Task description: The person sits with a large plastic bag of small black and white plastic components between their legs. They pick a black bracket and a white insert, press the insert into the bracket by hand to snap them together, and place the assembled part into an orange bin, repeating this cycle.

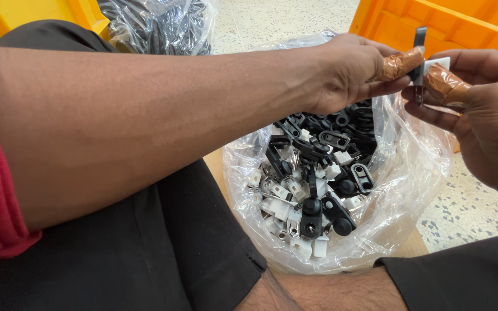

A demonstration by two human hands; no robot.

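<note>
My left hand [350, 72] and my right hand [482, 109] meet at the upper right, above an open clear plastic bag [249, 173]. Between the fingertips they pinch a small part [420, 57], a black strip with a white piece at its side. Brown tape wraps the left thumb and a right finger. Inside the bag lie several black straps and white clips [312, 178], heaped loosely. The left forearm crosses the whole picture from the left.
An orange plastic crate [433, 23] stands behind the hands at the top right. A second clear bag of black parts [157, 26] sits at the top, beside a yellow crate [30, 11]. My black-trousered legs flank the bag on a speckled floor [468, 213].
</note>
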